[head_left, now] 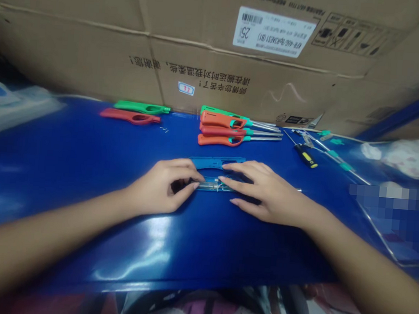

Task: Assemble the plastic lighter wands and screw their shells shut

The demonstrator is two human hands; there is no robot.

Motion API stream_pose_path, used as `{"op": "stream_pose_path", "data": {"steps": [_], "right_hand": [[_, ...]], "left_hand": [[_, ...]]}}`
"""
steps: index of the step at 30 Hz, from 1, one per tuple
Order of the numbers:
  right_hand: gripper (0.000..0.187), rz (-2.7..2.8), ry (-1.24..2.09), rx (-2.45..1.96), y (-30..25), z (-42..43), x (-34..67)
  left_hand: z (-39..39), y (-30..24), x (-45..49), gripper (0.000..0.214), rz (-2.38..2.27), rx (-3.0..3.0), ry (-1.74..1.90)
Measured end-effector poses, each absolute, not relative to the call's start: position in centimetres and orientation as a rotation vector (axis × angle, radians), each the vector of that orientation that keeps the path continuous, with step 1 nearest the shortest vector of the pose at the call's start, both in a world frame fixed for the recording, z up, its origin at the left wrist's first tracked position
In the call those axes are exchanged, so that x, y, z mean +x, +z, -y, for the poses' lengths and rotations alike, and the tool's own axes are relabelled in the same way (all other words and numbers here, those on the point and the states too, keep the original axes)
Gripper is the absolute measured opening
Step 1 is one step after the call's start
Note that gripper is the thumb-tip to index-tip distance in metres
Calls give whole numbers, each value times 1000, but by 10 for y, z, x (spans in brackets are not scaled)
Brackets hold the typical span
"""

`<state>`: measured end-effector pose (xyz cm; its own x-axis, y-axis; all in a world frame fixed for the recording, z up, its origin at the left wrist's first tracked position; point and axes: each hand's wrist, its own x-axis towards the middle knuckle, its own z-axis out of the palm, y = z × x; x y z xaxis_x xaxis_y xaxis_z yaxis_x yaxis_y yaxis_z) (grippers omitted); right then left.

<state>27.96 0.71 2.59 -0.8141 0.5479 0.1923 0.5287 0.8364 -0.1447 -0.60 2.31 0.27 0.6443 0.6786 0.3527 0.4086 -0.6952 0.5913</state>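
Left hand and right hand face each other over the blue table, with a blue shell half at their far side, a clear tube nearer, between them, and thin wires by the tube's right part. I see the left thumb and finger pinching the tube's left end; the right fingers are spread, and I cannot tell how firmly they touch. I judge the tube light, stiff and slightly slippery, the wires fragile, so I favour that left end. Forearms slant in from the near corners, the right hand's back facing up
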Motion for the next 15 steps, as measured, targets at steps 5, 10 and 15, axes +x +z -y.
{"op": "stream_pose_path", "data": {"steps": [5,10,15], "right_hand": [[49,2891,237,-861,23,-6,282],[42,2771,303,-891,28,-9,288],[26,2685,282,-907,27,-18,294]], "left_hand": [[-28,4,-9,21,-794,2458,717],[-29,5,-9,22,-776,2474,710],[-28,4,-9,22,-758,2462,751]]}}
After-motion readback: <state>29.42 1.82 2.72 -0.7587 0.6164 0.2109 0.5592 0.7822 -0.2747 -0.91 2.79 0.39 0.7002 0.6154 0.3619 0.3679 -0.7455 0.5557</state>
